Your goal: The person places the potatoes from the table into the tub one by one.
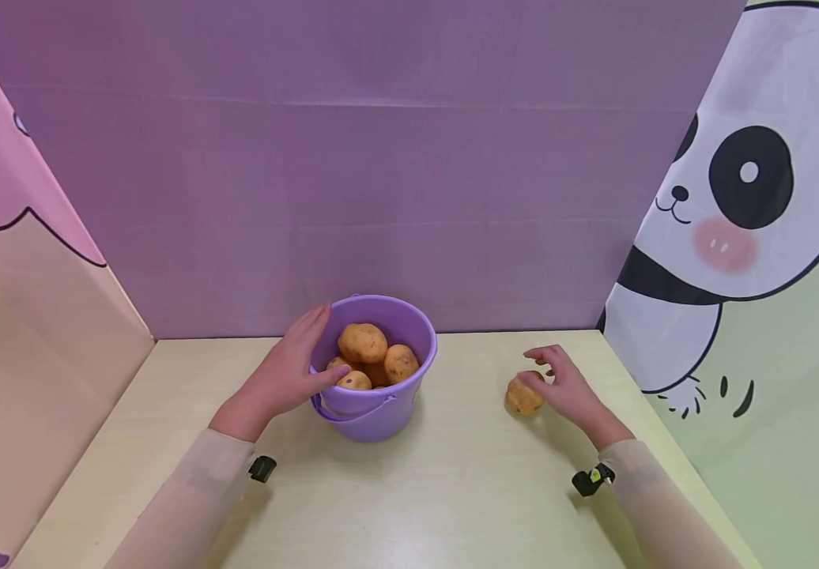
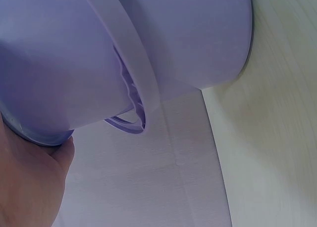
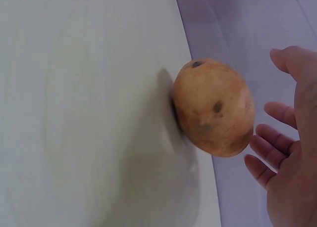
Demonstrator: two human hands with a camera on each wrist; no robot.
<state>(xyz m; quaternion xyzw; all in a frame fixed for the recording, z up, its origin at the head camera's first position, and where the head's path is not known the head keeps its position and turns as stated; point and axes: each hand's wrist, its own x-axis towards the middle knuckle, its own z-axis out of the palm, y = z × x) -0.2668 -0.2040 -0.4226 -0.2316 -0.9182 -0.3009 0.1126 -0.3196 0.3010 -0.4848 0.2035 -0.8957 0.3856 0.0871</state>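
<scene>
A purple plastic bucket (image 1: 374,423) stands upright on the table, with several potatoes (image 1: 363,343) inside. My left hand (image 1: 288,371) grips its left rim, the thumb over the inner side and the fingers along the outside. In the left wrist view the bucket wall (image 2: 198,34) fills much of the frame, and only part of the hand (image 2: 29,182) shows. To the right, a single potato (image 3: 213,108) with dark spots lies on the table. Beside it is my right hand (image 1: 559,387), fingers spread and loosely bent around the potato without gripping it.
The bucket's handle (image 1: 356,417) hangs down at its front. A purple backdrop (image 1: 452,197) rises behind the table (image 1: 452,490). A panda-print panel (image 1: 772,332) borders the right side, a pink-print panel (image 1: 39,316) the left.
</scene>
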